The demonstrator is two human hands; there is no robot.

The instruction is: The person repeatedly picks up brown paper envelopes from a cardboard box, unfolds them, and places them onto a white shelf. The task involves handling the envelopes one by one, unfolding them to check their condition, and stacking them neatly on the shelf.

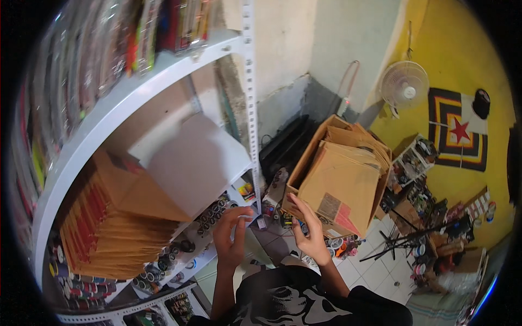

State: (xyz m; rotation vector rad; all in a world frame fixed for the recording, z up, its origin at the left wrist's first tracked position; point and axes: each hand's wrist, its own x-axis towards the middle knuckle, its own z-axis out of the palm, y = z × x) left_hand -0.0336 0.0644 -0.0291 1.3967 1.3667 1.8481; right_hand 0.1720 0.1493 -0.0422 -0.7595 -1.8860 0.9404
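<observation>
My left hand (230, 236) is raised in front of my body, its thumb and fingers curved apart with nothing between them. To its left, a stack of folded brown envelopes or card sleeves (126, 240) with red markings fills part of a metal shelf. My right hand (309, 234) is also up, empty, thumb and fingers spread. Behind it stands a large open cardboard box (291, 183) packed with flattened cardboard (346, 171). The two hands face each other with a gap between them.
A white metal shelf unit (134, 93) curves along the left, with plastic-wrapped packets (81, 69) on top and spools (212, 214) lower down. A fan (404, 86) hangs on the yellow wall. A black tripod (391, 240) and cluttered goods (452, 261) occupy the right.
</observation>
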